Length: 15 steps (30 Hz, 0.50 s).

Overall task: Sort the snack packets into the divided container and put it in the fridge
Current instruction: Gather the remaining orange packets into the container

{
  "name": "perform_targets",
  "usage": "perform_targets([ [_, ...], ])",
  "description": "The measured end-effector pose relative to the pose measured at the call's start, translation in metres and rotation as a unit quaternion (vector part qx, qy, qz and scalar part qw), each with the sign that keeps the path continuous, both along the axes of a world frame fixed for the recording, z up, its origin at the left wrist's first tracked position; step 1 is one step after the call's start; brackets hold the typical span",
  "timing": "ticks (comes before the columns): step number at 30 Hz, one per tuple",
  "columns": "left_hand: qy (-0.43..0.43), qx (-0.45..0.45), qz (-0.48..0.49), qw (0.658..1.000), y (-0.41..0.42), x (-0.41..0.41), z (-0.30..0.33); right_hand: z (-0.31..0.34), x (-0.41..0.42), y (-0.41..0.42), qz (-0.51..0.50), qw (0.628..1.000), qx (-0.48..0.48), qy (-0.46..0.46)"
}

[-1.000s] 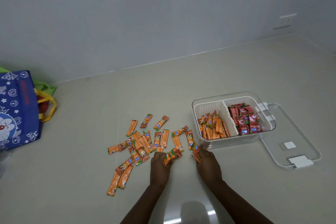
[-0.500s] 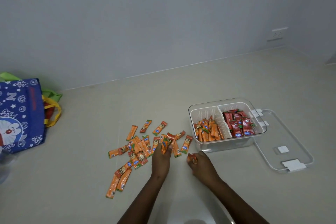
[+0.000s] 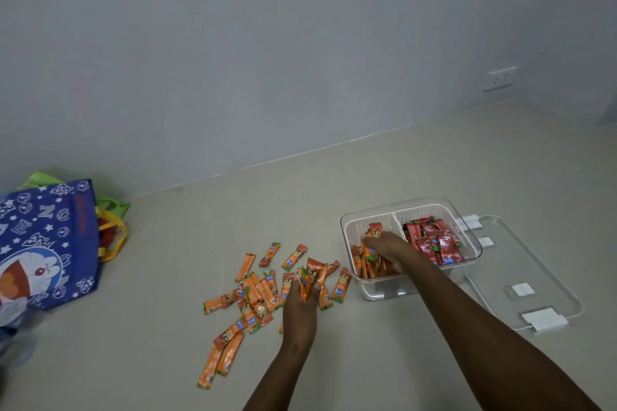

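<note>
Several orange snack packets (image 3: 253, 297) lie scattered on the beige floor. A clear divided container (image 3: 465, 230) stands to their right, with orange packets in its left compartment and red packets (image 3: 434, 242) in its right one. My left hand (image 3: 300, 307) is closed around a bunch of orange packets held just above the pile. My right hand (image 3: 384, 243) is over the left compartment, gripping orange packets (image 3: 374, 230).
The container's clear lid (image 3: 534, 277) lies flat on the floor to the right of it. A blue cartoon-print bag (image 3: 43, 243) with yellow handles sits at the far left. A wall socket (image 3: 499, 78) is on the grey wall behind.
My right hand has carried its orange packets from the floor up and right into the container's left compartment. My left hand has lifted its bunch of packets slightly. The camera tilted upward.
</note>
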<state>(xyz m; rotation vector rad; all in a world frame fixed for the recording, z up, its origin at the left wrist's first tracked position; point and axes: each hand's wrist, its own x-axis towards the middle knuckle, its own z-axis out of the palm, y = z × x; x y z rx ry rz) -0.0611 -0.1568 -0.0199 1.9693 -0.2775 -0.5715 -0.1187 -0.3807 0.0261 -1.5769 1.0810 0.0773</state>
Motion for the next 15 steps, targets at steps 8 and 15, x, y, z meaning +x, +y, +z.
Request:
perform_targets([
  [8,-0.025,-0.007,0.003,1.0,-0.021,-0.007,0.025,-0.003,-0.006,-0.009,-0.014,0.99,-0.119,-0.075],
  [15,-0.122,0.085,-0.113,0.982,-0.109,-0.007,0.057,0.014,-0.063,-0.003,-0.148,0.964,-0.069,-0.21],
])
